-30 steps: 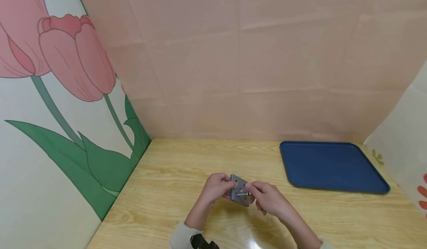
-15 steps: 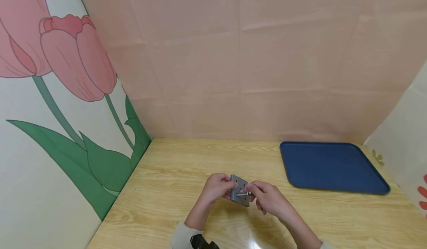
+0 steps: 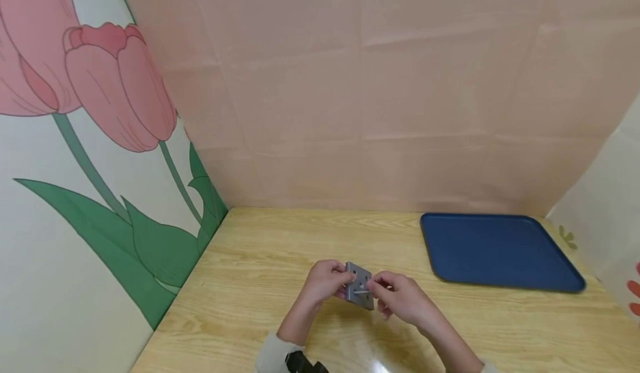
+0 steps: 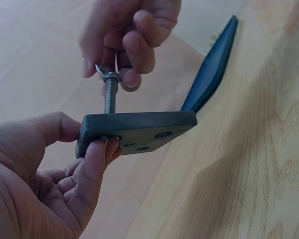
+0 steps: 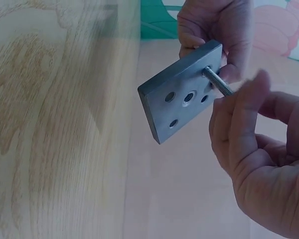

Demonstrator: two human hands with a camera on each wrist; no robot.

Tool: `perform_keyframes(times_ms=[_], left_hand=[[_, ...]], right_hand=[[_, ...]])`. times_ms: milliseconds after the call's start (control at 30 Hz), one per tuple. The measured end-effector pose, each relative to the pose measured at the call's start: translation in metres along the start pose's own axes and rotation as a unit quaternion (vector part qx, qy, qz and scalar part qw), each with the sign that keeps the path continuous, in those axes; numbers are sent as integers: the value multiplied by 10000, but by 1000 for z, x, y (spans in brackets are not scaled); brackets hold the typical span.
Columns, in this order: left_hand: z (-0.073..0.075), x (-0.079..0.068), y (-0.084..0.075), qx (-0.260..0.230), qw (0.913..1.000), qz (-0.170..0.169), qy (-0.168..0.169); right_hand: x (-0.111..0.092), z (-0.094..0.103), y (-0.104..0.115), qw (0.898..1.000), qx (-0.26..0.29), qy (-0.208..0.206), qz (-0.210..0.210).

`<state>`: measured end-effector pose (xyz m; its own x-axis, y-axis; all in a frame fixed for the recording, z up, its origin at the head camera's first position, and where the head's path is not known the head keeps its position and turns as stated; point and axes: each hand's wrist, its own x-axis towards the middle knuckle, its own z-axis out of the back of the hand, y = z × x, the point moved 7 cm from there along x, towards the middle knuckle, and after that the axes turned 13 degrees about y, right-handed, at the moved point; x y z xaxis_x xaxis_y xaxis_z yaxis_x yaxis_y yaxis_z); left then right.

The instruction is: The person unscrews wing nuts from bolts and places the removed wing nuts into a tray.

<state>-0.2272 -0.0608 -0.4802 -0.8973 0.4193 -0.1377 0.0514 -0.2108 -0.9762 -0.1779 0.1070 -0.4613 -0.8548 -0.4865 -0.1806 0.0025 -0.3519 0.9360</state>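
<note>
A grey metal plate [image 3: 358,285] with several holes is held above the table, tilted. My left hand [image 3: 326,281] pinches it at one corner, the thumb on one face and fingers on the other. A threaded bolt [image 4: 110,94] stands out of a hole near the held end of the plate [image 5: 182,94]. Its shiny curved head lies partly hidden among the fingers of my right hand [image 4: 132,35], which pinches it. In the right wrist view the right hand [image 5: 261,144] covers the head completely, leaving only the threaded shank in sight.
A blue tray [image 3: 500,250] lies at the back right of the wood-grain table [image 3: 260,245]. Behind the table hangs a pinkish-beige cloth [image 3: 360,95]; a wall with painted tulips [image 3: 120,84] borders the left side.
The fingers of my right hand have shifted round the bolt's head, which shows less in the head view now. The left hand and plate stay in place.
</note>
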Motion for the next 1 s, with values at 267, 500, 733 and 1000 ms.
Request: perform_keyframes(times_ms=[267, 500, 733, 1000], left_hand=[[1, 0, 0, 16, 10000, 5, -2], [1, 1, 1, 21, 10000, 35, -24], [1, 2, 1, 10, 10000, 51, -19], [1, 1, 1, 31, 10000, 48, -22]], right_hand=[[0, -2, 3, 9991, 84, 211, 362], [-1, 1, 5, 9984, -409, 119, 383], [1, 3, 6, 9966, -727, 74, 374], [1, 3, 5, 9967, -713, 47, 382]])
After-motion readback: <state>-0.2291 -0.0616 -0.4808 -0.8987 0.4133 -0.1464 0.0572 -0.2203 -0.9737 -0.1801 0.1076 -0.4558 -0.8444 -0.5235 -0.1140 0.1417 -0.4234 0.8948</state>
